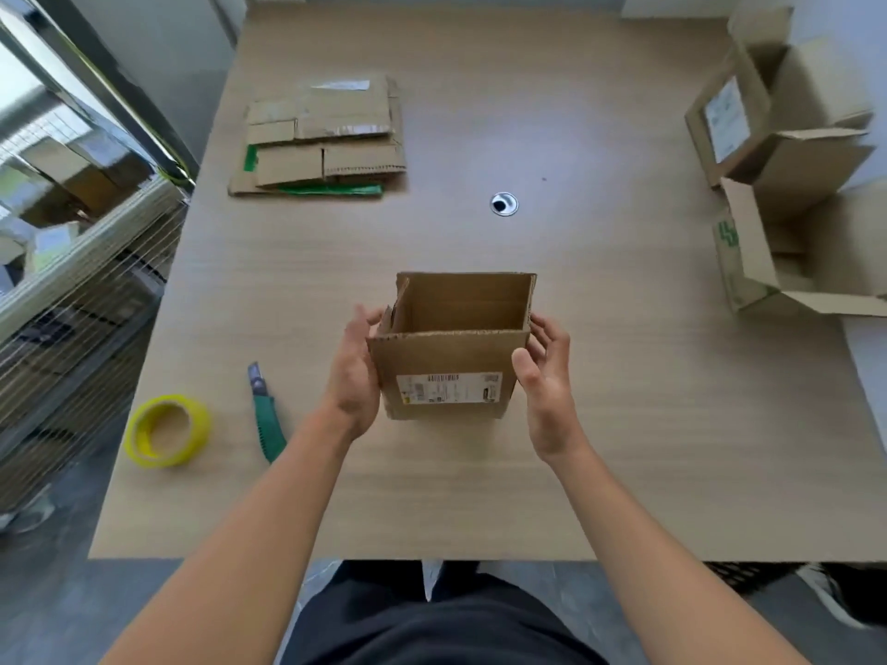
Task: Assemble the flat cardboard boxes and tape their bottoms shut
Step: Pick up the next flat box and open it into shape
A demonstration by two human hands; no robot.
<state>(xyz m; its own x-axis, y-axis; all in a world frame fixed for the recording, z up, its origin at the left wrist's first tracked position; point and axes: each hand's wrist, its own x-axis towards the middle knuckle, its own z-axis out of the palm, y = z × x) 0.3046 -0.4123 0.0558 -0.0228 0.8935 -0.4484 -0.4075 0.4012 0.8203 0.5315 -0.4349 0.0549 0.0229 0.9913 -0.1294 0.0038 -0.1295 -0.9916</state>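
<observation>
Off the counter's left edge I see a wire cage [72, 304], blurred and cut off by the frame, and I cannot make out what it contains. On the counter [480, 496], near its left edge, a yellow tape roll [168, 430] lies flat, with a green cutter [265, 415] just beside it on the right. Towards the far left corner sits a stack of flat cardboard [321, 136] with some green showing between the sheets.

My left hand [353, 371] lies along the left wall of the box [451, 357]. Its fingers [367, 315] are lightly curled round that wall's far flap, and the thumb is hidden from me. The box stands upright at the middle of the counter, nearer the near edge, with its top open. Its bottom is out of sight, so I cannot tell whether the bottom flaps are closed or whether the box rests on the counter. A white label [449, 388] is on the near wall, its print too small to read.

My right hand [545, 376] grips the box's right near corner, thumb on the near wall and fingers [545, 328] bent round the right wall.

Beyond the box a round cable hole [504, 204] is set in the counter. At the right edge several assembled boxes [777, 151] are piled with loose flaps, partly cut off by the frame.
</observation>
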